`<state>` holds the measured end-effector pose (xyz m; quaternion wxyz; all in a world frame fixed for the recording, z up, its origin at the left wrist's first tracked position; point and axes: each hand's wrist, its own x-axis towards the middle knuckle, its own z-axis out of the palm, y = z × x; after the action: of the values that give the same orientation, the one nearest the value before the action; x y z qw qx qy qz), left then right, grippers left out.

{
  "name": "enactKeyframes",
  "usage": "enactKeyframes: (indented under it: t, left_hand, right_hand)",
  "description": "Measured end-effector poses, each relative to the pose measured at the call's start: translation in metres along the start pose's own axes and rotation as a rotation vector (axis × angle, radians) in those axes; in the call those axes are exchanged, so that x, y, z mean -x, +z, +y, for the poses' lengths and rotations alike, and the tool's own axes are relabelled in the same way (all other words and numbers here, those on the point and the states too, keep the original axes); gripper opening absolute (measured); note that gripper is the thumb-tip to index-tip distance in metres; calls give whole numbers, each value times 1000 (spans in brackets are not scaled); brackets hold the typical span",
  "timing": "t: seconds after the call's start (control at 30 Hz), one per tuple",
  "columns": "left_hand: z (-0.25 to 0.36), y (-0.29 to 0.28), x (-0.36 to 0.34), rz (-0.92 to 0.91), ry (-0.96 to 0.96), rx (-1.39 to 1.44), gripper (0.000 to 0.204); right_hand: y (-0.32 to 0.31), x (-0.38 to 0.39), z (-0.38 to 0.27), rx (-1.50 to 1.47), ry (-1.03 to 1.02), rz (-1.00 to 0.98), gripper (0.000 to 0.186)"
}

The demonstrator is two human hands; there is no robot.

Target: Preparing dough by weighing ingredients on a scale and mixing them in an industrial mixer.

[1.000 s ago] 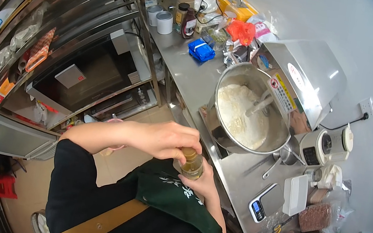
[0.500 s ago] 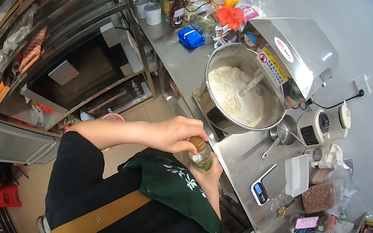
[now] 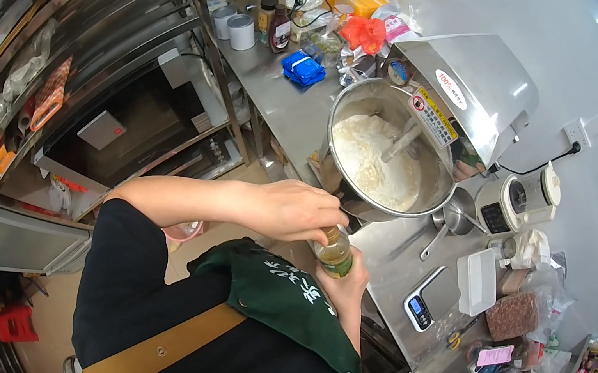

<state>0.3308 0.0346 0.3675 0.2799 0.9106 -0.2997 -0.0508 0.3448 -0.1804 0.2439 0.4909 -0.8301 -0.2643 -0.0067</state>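
My left hand (image 3: 293, 211) is closed over the top of a small glass jar (image 3: 336, 257), its fingers around the gold lid, which they mostly cover. Below it, my right hand (image 3: 348, 283) wraps the jar's body from the far side. The jar has a green label and stands slightly tilted in front of my green apron. Just beyond my hands is a large steel mixer bowl (image 3: 422, 207), with white and pale yellow dry flour (image 3: 375, 160) around the mixing hook (image 3: 401, 142).
The mixer's steel head (image 3: 482, 83) overhangs the bowl. On the counter to the right are a steel saucepan (image 3: 459, 213), a digital scale (image 3: 429, 299), a white plastic tub (image 3: 476, 279) and scissors (image 3: 455, 338). A blue packet (image 3: 303, 69) and a sauce bottle (image 3: 280, 28) stand at the back left.
Both hands and the jar have shifted slightly to the right. My left hand has turned on the lid, covering more of it.
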Motion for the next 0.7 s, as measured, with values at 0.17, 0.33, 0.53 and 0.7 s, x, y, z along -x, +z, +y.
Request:
enactKeyframes:
  t: [0.17, 0.33, 0.53, 0.7]
  left_hand:
    - [0, -7, -1, 112, 110, 25, 43]
    - [-12, -3, 0, -41, 144, 34, 50]
    - [-12, -10, -2, 174, 199, 48, 42]
    - [-23, -8, -2, 18, 157, 57, 35]
  right_hand:
    - [-1, 1, -5, 26, 19, 12, 47]
    - [-4, -1, -5, 38, 29, 3, 47]
    - [-4, -4, -7, 54, 41, 39, 47]
    - [-4, -7, -7, 115, 13, 36, 47]
